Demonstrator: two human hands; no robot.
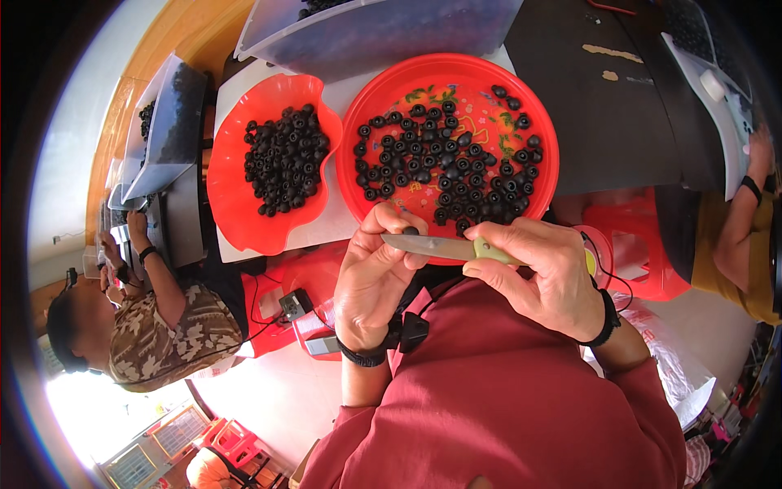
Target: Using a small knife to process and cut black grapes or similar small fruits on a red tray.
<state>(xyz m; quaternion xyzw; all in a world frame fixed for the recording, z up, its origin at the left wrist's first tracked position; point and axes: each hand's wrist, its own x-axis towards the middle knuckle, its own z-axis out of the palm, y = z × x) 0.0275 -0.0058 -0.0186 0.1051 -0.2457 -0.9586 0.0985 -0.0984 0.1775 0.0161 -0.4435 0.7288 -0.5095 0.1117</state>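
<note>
In my right hand [542, 269] is a small knife [436, 246] with a pale green handle, its blade pointing left. My left hand [376, 273] pinches a small round black piece [410, 231] between thumb and fingers, close against the blade. Just beyond my hands lies a round red tray [548, 175] with a printed floral bottom. Scattered over it are many small black pieces [448, 159], several showing a ringed hole. Left of the tray, a wavy-edged red bowl [232, 179] holds a heap of similar black pieces [285, 159].
A large translucent bin [391, 37] stands behind the tray. Another bin [167, 122] is at the left, near a person [163, 326] in a patterned shirt. On the right, a second person's arm [749, 204] shows beside a white tray [705, 90]. A red stool [639, 244] stands below the dark table [595, 106].
</note>
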